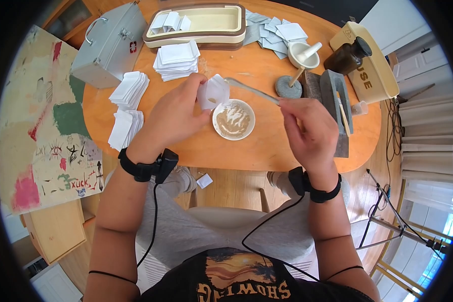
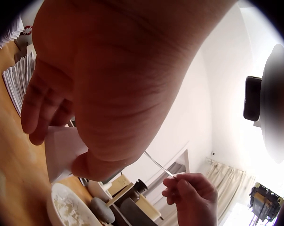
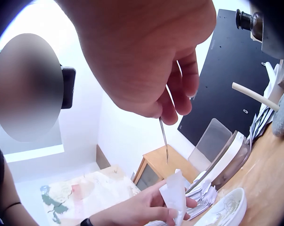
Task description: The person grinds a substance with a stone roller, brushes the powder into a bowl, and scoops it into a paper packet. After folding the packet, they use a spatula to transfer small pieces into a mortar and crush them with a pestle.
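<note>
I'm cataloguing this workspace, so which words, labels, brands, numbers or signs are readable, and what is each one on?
"USE": cream box; the dark bottle may hide more.
"SHOWING": black shirt, upside down.
"LXY": painted board.
"XUCK": same board, in red.
Red cross sign, no words: silver case.
The board's other scrawls and the box's small mark: too small or blurred.

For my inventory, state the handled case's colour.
The case is silver-grey, clearest in the head view.

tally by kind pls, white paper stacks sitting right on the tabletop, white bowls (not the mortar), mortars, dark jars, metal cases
White paper stacks: 3
White bowl: 1
Mortar: 1
Dark jar: 1
Metal case: 1
Total: 7
</note>
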### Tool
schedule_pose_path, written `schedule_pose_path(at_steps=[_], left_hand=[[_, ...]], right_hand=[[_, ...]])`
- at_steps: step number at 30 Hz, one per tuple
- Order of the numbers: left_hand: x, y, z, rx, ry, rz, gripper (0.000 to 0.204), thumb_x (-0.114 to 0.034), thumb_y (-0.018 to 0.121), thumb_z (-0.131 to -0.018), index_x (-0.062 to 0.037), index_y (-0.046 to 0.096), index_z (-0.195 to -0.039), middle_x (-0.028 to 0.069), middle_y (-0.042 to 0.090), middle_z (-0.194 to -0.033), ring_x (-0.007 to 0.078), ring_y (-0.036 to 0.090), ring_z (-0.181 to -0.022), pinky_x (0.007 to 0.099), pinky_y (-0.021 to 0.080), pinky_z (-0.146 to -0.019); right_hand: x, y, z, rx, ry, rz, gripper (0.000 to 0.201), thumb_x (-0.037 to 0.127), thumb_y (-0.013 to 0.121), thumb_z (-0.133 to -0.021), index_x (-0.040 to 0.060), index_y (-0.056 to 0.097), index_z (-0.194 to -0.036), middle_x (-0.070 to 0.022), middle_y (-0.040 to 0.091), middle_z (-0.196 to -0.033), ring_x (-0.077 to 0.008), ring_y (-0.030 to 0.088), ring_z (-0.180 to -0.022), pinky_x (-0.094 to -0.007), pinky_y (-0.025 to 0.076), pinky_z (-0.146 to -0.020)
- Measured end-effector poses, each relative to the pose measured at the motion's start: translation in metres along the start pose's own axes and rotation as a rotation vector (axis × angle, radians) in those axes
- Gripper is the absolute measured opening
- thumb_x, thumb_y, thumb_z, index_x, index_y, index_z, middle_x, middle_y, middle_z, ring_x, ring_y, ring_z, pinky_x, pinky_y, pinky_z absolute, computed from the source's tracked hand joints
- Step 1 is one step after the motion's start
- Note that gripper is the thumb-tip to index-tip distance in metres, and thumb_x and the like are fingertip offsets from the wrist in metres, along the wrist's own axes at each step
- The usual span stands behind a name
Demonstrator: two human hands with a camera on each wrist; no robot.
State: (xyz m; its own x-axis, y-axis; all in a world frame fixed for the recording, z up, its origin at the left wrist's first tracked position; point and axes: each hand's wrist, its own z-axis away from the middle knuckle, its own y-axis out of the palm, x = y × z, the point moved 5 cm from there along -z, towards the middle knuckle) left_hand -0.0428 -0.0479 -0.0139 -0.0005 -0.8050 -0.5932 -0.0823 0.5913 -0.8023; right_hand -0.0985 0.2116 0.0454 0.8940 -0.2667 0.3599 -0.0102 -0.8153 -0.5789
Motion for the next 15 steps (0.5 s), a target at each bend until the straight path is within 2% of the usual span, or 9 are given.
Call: schedule_pose_path(at_steps=[3, 4, 6, 7, 9, 10, 12, 15], left_hand=[[0.001, -0.004, -0.001, 0.001, -0.049, 0.066, 0.059, -0.010, 0.081, -0.090, -0.0027, 0.051, -0.141, 0.0168, 0.072, -0.123, 0.0297, 0.074, -0.108, 0.0421, 0.060, -0.088], [0.003, -0.006, -0.001, -0.013, -0.055, 0.076, 0.059, -0.010, 0.080, -0.090, -0.0034, 0.051, -0.141, 0.0164, 0.072, -0.124, 0.0293, 0.074, -0.108, 0.0424, 0.060, -0.087], [0.006, -0.008, -0.002, -0.026, -0.062, 0.086, 0.059, -0.010, 0.080, -0.091, -0.0041, 0.050, -0.141, 0.0160, 0.072, -0.124, 0.0290, 0.074, -0.107, 0.0427, 0.060, -0.085], [0.007, -0.010, -0.002, -0.032, -0.054, 0.084, 0.059, -0.010, 0.080, -0.091, -0.0041, 0.050, -0.141, 0.0159, 0.072, -0.124, 0.0291, 0.074, -0.107, 0.0425, 0.060, -0.085], [0.007, -0.012, -0.002, -0.037, -0.046, 0.083, 0.058, -0.010, 0.080, -0.090, -0.0041, 0.050, -0.140, 0.0158, 0.072, -0.125, 0.0293, 0.074, -0.107, 0.0422, 0.060, -0.086], [0.006, -0.013, -0.003, -0.032, -0.048, 0.077, 0.058, -0.010, 0.080, -0.090, -0.0040, 0.051, -0.140, 0.0158, 0.072, -0.125, 0.0293, 0.074, -0.107, 0.0421, 0.060, -0.086], [0.005, -0.012, -0.002, -0.026, -0.051, 0.073, 0.058, -0.010, 0.080, -0.090, -0.0039, 0.051, -0.140, 0.0158, 0.072, -0.126, 0.0293, 0.074, -0.107, 0.0419, 0.060, -0.086], [0.005, -0.012, -0.002, -0.036, -0.037, 0.063, 0.058, -0.011, 0.080, -0.090, -0.0038, 0.051, -0.139, 0.0157, 0.072, -0.126, 0.0292, 0.074, -0.106, 0.0420, 0.060, -0.085]], right_hand=[[-0.009, -0.006, 0.003, 0.000, 0.221, -0.055, 0.017, -0.008, 0.078, -0.086, 0.0022, 0.077, -0.099, -0.0109, 0.077, -0.092, -0.0303, 0.074, -0.082, -0.0372, 0.059, -0.074], [-0.011, -0.007, 0.004, 0.000, 0.221, -0.055, 0.017, -0.008, 0.078, -0.086, 0.0022, 0.077, -0.099, -0.0109, 0.077, -0.092, -0.0303, 0.074, -0.082, -0.0372, 0.059, -0.074], [-0.020, -0.003, 0.007, 0.148, 0.324, -0.085, 0.014, -0.003, 0.077, -0.088, 0.0031, 0.077, -0.099, -0.0120, 0.077, -0.090, -0.0304, 0.074, -0.082, -0.0376, 0.059, -0.073], [-0.021, -0.003, 0.008, 0.148, 0.324, -0.085, 0.014, -0.003, 0.077, -0.088, 0.0031, 0.077, -0.099, -0.0120, 0.077, -0.090, -0.0304, 0.074, -0.082, -0.0376, 0.059, -0.073], [-0.029, 0.007, 0.016, 0.376, 0.481, -0.086, 0.007, 0.004, 0.076, -0.090, 0.0038, 0.075, -0.098, -0.0133, 0.076, -0.087, -0.0311, 0.075, -0.080, -0.0383, 0.058, -0.071], [-0.029, 0.007, 0.016, 0.376, 0.482, -0.086, 0.007, 0.004, 0.076, -0.090, 0.0038, 0.075, -0.098, -0.0133, 0.076, -0.087, -0.0311, 0.075, -0.080, -0.0383, 0.058, -0.071], [-0.028, 0.015, 0.021, 0.529, 0.509, -0.055, 0.006, 0.009, 0.076, -0.091, 0.0046, 0.074, -0.096, -0.0144, 0.075, -0.082, -0.0327, 0.074, -0.076, -0.0403, 0.058, -0.068], [-0.024, 0.031, 0.031, 0.496, 0.517, -0.109, 0.006, 0.010, 0.076, -0.092, 0.0049, 0.074, -0.095, -0.0144, 0.074, -0.079, -0.0335, 0.074, -0.072, -0.0412, 0.058, -0.066]])
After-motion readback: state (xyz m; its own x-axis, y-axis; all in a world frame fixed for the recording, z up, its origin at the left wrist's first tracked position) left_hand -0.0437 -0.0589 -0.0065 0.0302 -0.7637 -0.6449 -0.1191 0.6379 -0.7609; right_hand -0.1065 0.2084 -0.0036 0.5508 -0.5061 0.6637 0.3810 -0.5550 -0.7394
